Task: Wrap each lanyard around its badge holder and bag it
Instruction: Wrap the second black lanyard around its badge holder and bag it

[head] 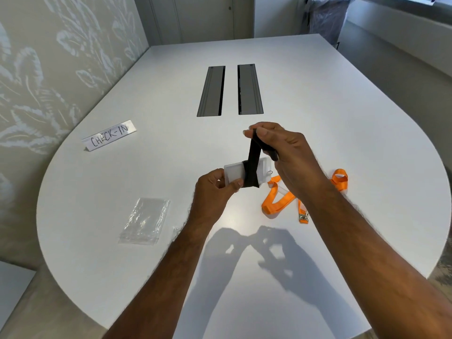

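Holding a clear badge holder [233, 171] just right of the frame's centre, the left hand [215, 189] pinches its left end between curled fingers and thumb, above a white table [146, 277]. A black lanyard [252, 162] is wound in several turns round the holder's middle, and one length rises up to the right hand [281, 152], whose thumb and fingertips nip it at the top; more strap passes under that palm and is hidden there, so how much is left loose cannot be told. A small metal clip shows at the holder's right edge, half covered by the right hand.

Right of the hands, an orange lanyard [278, 201] lies in loose folds on the table, partly behind the right forearm, its metal hook toward the lower right. A pale thing under its straps may be a second holder; too little shows to say. At lower left lie clear plastic bags [144, 220], stacked so their number is hard to judge. A card reading CHECK-IN [110, 135] stands at upper left, and two dark cable hatches [230, 90] sit at upper centre
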A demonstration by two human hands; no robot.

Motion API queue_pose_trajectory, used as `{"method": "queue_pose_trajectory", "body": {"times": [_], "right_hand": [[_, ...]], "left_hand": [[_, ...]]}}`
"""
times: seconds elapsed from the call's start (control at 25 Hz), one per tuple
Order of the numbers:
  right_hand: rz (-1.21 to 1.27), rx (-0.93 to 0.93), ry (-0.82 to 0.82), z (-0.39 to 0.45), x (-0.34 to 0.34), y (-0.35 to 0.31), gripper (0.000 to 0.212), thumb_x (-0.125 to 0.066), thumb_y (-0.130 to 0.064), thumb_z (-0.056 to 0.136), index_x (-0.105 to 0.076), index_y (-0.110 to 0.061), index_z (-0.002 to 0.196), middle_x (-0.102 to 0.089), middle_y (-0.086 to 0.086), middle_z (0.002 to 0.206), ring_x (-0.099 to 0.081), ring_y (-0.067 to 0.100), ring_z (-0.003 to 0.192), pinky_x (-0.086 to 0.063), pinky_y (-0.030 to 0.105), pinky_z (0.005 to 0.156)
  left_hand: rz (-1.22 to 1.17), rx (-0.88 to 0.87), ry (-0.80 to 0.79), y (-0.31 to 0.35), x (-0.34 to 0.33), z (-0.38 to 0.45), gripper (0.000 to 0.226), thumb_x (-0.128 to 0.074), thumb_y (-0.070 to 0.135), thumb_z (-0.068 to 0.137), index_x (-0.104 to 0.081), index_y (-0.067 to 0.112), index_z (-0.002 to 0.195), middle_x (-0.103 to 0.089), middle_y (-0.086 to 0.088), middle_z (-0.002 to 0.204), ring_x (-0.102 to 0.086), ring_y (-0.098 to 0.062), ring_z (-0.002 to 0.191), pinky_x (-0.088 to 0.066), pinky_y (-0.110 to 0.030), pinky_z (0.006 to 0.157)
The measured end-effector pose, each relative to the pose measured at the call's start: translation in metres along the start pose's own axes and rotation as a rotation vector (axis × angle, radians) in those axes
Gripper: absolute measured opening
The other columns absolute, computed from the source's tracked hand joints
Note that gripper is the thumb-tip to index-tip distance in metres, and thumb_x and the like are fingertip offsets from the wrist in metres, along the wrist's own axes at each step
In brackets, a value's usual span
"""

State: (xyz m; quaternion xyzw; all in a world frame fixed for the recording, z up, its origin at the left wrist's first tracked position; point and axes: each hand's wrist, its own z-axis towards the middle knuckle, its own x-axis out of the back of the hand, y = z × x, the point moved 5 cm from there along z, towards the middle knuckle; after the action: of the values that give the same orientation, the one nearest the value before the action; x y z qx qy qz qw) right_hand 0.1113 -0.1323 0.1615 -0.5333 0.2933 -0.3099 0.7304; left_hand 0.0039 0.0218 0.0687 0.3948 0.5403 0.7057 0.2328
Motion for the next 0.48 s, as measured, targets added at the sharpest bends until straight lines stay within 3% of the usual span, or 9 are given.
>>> {"method": "queue_pose_trajectory", "body": {"times": [0.12, 0.2, 0.36, 0.48], "right_hand": [[-0.156, -0.025, 0.032, 0.013, 0.006, 0.004, 0.023, -0.061, -0.024, 0.108, -0.081, -0.017, 0.115, -0.077, 0.004, 0.123, -0.068, 0.006, 0.103, -0.051, 0.016, 0.079], [-0.226, -0.063, 0.030, 0.019, 0.012, 0.009, 0.025, -0.062, -0.028, 0.107, -0.081, -0.017, 0.120, -0.079, -0.001, 0.121, -0.069, 0.004, 0.103, -0.051, 0.015, 0.080], [-0.226, -0.194, -0.028, 0.023, 0.020, 0.033, 0.030, -0.059, -0.035, 0.108, -0.081, -0.021, 0.121, -0.080, -0.008, 0.123, -0.071, 0.008, 0.119, -0.049, 0.025, 0.098], [-0.094, -0.307, -0.117, 0.020, 0.021, 0.056, 0.033, -0.051, -0.036, 0.111, -0.081, -0.021, 0.116, -0.079, -0.005, 0.126, -0.073, 0.014, 0.114, -0.053, 0.036, 0.103]], "left_hand": [[0.086, -0.020, -0.100, 0.003, -0.005, -0.004, 0.020, -0.080, 0.029, 0.091, -0.070, 0.018, 0.105, -0.075, 0.005, 0.092, -0.072, -0.011, 0.081, -0.056, -0.010, 0.068], [0.105, -0.056, -0.164, 0.006, -0.005, -0.007, 0.022, -0.076, 0.030, 0.095, -0.072, 0.012, 0.107, -0.075, -0.003, 0.093, -0.071, -0.017, 0.085, -0.058, -0.020, 0.074], [0.033, -0.111, -0.274, 0.012, 0.001, -0.011, 0.010, -0.072, 0.029, 0.098, -0.071, 0.026, 0.108, -0.077, 0.007, 0.093, -0.071, -0.004, 0.087, -0.055, -0.011, 0.076], [0.020, -0.128, -0.291, 0.014, 0.002, -0.012, 0.013, -0.072, 0.029, 0.098, -0.073, 0.023, 0.109, -0.078, 0.008, 0.094, -0.071, -0.007, 0.090, -0.056, -0.012, 0.079]]}}
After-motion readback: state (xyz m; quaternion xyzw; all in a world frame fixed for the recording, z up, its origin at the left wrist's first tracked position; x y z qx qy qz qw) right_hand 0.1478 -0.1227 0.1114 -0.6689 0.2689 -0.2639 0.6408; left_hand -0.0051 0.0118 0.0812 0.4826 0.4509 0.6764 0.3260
